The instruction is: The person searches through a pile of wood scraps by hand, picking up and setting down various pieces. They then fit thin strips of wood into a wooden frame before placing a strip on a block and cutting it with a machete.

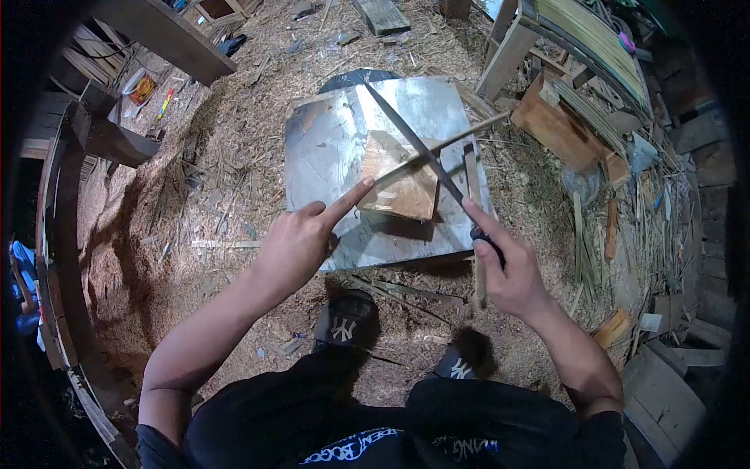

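A thin wooden stick (473,130) slants across a wooden block (397,198), its near end held in my left hand (301,242), whose index finger points along it. My right hand (506,270) grips a long knife (400,127) by its dark handle, index finger stretched toward the blade. The blade reaches up and to the left, crossing over the stick above the block. Under the block lies a square, silvery board (324,176) with worn, stained patches. My left fingers hide the near end of the stick.
Wood shavings (250,102) cover the ground all round. At right stand a wooden box (551,125) and a slatted bench (586,35), with loose strips (590,242) nearby. A plastic tub (139,87) sits at upper left. My feet in dark sandals (344,322) are below the board.
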The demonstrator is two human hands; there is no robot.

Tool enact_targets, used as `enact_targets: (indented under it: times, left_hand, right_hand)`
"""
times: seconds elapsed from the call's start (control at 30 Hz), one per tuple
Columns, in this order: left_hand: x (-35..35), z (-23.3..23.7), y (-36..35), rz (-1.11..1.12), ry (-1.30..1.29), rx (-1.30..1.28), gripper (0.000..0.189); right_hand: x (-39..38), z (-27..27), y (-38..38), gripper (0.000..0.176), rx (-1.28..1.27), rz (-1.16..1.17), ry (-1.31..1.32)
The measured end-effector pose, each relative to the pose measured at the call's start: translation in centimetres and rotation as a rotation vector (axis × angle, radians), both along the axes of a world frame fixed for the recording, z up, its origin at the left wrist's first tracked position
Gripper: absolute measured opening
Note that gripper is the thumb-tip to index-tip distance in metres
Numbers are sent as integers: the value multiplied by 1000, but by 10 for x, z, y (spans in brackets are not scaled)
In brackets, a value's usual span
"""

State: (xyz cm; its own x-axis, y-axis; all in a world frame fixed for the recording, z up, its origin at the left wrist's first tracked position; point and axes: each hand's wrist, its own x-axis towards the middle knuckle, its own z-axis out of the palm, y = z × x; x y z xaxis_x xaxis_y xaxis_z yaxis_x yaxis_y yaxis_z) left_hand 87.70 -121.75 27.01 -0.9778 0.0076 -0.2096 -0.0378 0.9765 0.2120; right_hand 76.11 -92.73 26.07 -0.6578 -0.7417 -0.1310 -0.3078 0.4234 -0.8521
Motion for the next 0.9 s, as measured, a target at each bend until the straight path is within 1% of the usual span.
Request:
enact_targets:
  times: [0.03, 0.1, 0.17, 0.23, 0.27, 0.3, 0.37, 0.4, 0.43, 0.5, 0.57, 0.63, 0.67, 0.7, 0.77, 0.8, 0.83, 0.9]
  left_hand:
    - [0, -2, 0, 4, -4, 5, 93]
    - [0, -2, -1, 3, -8, 3, 93]
    - [1, -2, -1, -1, -7, 7, 93]
    - [0, -2, 0, -10, 3, -15, 93]
    - [1, -2, 0, -17, 6, -33, 94]
    - [0, -1, 0, -16, 8, -33, 94]
    - [-1, 1, 0, 11, -25, -20, 95]
    - [-1, 1, -1, 17, -27, -17, 95]
    - [0, 0, -3, 14, -18, -4, 95]
    - [1, -2, -4, 5, -17, 11, 96]
    - [0, -2, -2, 16, -8, 6, 98]
    - [0, -3, -1, 17, -10, 3, 98]
    - [-1, -3, -1, 15, -14, -3, 98]
    - [-2, -2, -2, 14, -11, -9, 98]
    - [0, -2, -2, 9, -4, 8, 97]
    - [0, -2, -2, 5, 1, 7, 97]
    - [0, -1, -2, 6, -2, 1, 97]
    - [-1, 0, -3, 10, -3, -8, 97]
  right_hand:
    - [3, -1, 0, 46, -3, -4, 2]
    - [7, -7, -1, 46, -89, -24, 91]
    - [4, 7, 1, 46, -91, -65, 48]
    - [-8, 32, 5, 45, -110, -187, -744]
    - [-6, 37, 4, 46, -177, -227, -813]
    - [-3, 33, 2, 46, -178, -226, -811]
    - [5, 20, -1, 47, -246, -136, -144]
    - [7, 35, 2, 46, -205, -134, -144]
    - [6, 29, 2, 46, -200, -128, -149]
    - [5, 4, 4, 45, -507, -136, 266]
    - [1, -14, 8, 46, -477, -104, 315]
    - [1, -17, 3, 46, -76, 18, 173]
    - [4, -25, 1, 45, -201, -20, 210]
    - [2, -21, 1, 45, -207, -22, 213]
    - [-3, 6, 2, 44, -137, -157, -367]
    - [-10, 26, 7, 44, -236, -267, -919]
    - [-10, 34, 7, 44, -240, -269, -913]
    - [-9, 40, 7, 46, -196, -226, -624]
